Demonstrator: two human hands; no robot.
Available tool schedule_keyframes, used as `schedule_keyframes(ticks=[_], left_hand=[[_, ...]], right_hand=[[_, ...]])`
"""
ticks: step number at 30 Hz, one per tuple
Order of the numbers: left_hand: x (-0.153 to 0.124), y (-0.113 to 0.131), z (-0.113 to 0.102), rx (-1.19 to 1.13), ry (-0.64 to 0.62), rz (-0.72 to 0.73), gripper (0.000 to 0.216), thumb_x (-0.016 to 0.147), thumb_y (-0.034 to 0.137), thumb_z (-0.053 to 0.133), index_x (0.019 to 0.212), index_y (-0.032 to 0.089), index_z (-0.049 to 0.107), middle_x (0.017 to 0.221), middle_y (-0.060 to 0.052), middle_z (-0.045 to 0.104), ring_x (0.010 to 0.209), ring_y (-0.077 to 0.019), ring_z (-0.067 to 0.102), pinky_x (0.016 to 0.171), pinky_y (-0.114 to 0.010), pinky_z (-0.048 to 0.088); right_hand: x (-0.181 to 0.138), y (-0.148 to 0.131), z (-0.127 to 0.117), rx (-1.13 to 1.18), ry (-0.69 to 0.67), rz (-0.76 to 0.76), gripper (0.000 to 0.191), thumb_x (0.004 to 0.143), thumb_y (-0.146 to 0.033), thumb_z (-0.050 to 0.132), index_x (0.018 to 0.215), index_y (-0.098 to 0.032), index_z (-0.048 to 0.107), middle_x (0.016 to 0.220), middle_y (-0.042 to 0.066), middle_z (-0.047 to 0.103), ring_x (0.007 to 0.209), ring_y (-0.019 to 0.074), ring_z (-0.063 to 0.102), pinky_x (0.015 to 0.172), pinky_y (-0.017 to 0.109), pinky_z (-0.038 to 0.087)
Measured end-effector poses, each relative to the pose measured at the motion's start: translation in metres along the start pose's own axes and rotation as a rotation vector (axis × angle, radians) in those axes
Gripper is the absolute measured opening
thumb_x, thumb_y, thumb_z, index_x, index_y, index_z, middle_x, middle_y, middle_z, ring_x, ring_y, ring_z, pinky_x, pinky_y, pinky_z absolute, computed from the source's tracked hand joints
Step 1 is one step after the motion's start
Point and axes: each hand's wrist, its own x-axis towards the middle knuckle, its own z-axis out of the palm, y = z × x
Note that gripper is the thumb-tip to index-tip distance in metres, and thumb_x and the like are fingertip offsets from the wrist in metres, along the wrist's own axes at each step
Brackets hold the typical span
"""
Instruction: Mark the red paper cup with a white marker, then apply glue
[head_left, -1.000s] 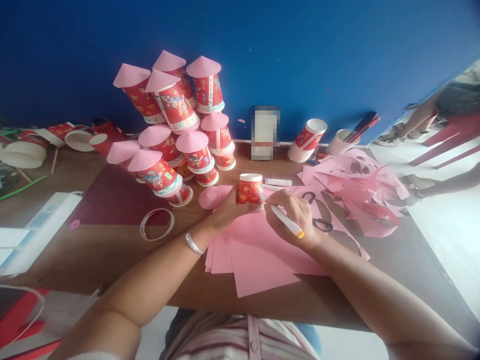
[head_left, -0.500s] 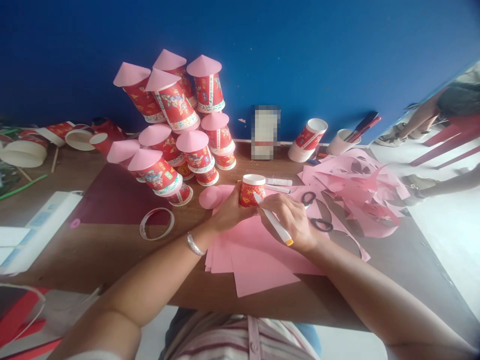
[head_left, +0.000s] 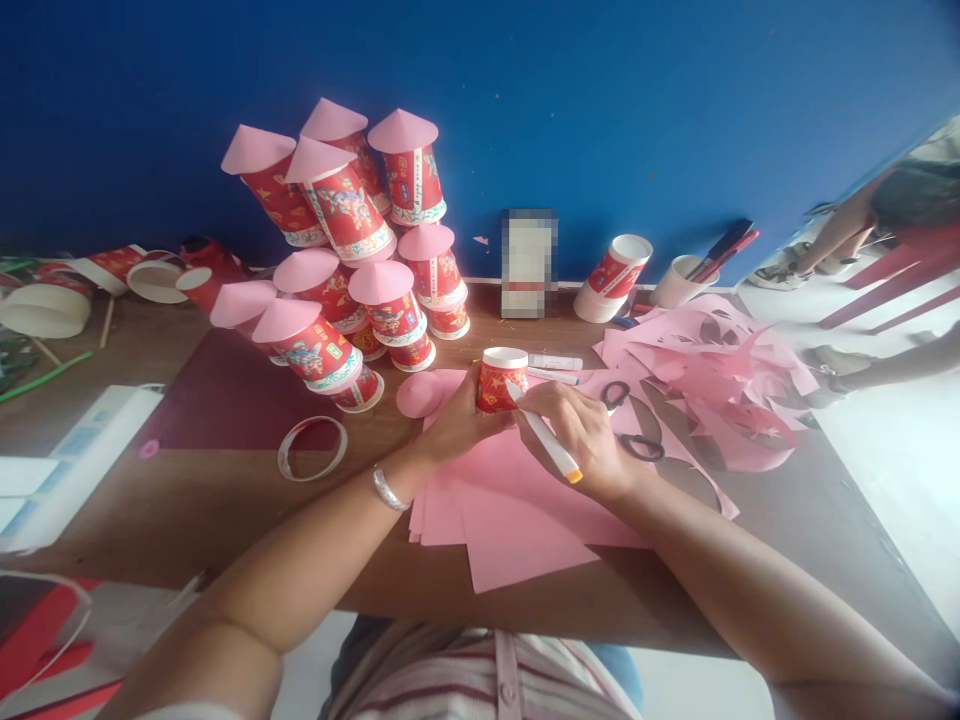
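Observation:
My left hand (head_left: pixel 454 425) is wrapped round a small red paper cup (head_left: pixel 500 380) standing upside down on a stack of pink paper sheets (head_left: pixel 510 505). My right hand (head_left: pixel 581 435) grips a white marker with an orange end (head_left: pixel 545 442), its tip against the cup's side. A pink paper cone (head_left: pixel 419 394) lies just left of my left hand. A silver bracelet is on my left wrist.
A pile of red cups capped with pink cones (head_left: pixel 352 250) stands at the back left. Scissors (head_left: pixel 630 420) and pink paper scraps (head_left: pixel 712 375) lie to the right. A roll of clear tape (head_left: pixel 313 447), a glue stick (head_left: pixel 555 362), a lying cup (head_left: pixel 615 278) and a pen holder (head_left: pixel 679 282) are nearby.
My right hand has turned the marker a little, its orange end swinging left and its tip moving along the cup. The left hand stays on the cup.

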Motion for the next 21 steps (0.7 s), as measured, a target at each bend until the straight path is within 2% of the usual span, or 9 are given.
schedule_keyframes(ticks=[5,13,21], left_hand=[[0.001,-0.003,-0.002,-0.052,0.028,-0.012,0.074,0.069,0.043,0.095,0.124,0.020,0.053,0.116,-0.008,0.069,0.107,-0.0265,0.066,0.086,-0.037,0.054],[0.003,-0.011,-0.004,-0.167,0.021,0.008,0.057,0.073,0.034,0.093,0.115,0.019,0.058,0.101,-0.002,0.067,0.096,-0.0186,0.065,0.086,-0.033,0.053],[0.005,-0.012,-0.004,-0.194,0.017,0.005,0.055,0.074,0.034,0.092,0.114,0.019,0.059,0.099,-0.001,0.067,0.095,-0.0178,0.064,0.086,-0.033,0.052]], right_hand=[[-0.002,0.000,0.001,-0.009,-0.004,0.007,0.019,0.095,-0.006,0.056,0.106,-0.021,0.055,0.082,0.001,0.068,0.066,0.0140,0.064,0.056,0.026,0.048],[-0.001,0.000,0.001,-0.029,0.010,0.003,0.016,0.095,-0.006,0.058,0.101,-0.021,0.054,0.078,-0.001,0.064,0.061,0.0129,0.060,0.054,0.027,0.044],[-0.003,0.001,0.002,-0.034,0.014,0.011,0.016,0.095,-0.006,0.058,0.099,-0.021,0.053,0.076,-0.002,0.062,0.060,0.0122,0.056,0.054,0.027,0.043]])
